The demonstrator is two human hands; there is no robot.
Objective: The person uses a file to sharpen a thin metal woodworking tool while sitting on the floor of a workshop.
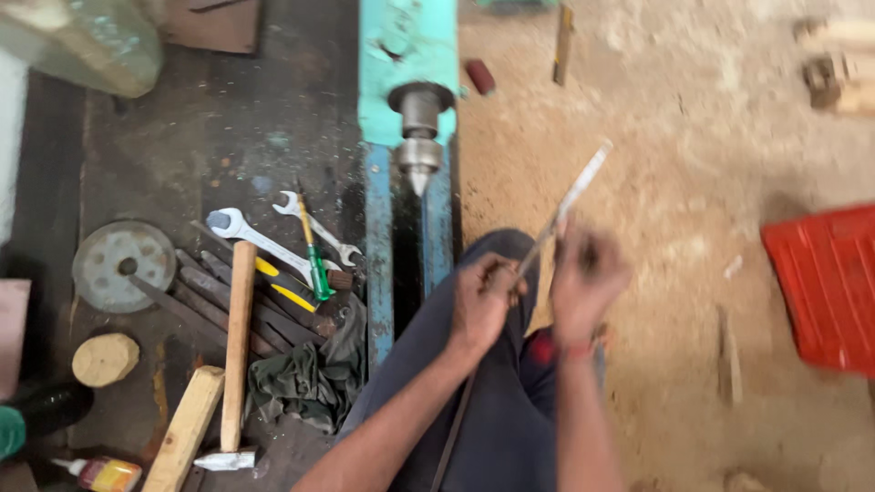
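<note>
The person's left hand point(483, 296) and right hand point(585, 273) meet just beyond the raised knee, both closed around a thin pale stick point(570, 202) that slants up and away to the right; the left grips its lower end, the right wraps it a little higher, though motion blur hides the exact finger placement. The blue lathe bed point(381, 237) serves as the landmark: the hands and stick lie just to its right, over a floor thick with sawdust point(674, 182). At the far end of the bed sits the turquoise tailstock point(406, 64), its metal pointed centre point(418, 164) aimed back toward the person. Left of the bed, on a dark greasy surface, lie two open-ended spanners point(273, 241), a green-handled screwdriver point(314, 260) and a row of long dark chisels point(219, 296). A hammer with a wooden handle point(239, 346) rests nearer the person, beside a crumpled green rag point(310, 378) touching the bed's near left edge. Further left are a round metal faceplate point(123, 264) and a small wooden disc point(105, 359). Well to the right of the bed, a red plastic crate point(825, 287) sits at the frame edge.
</note>
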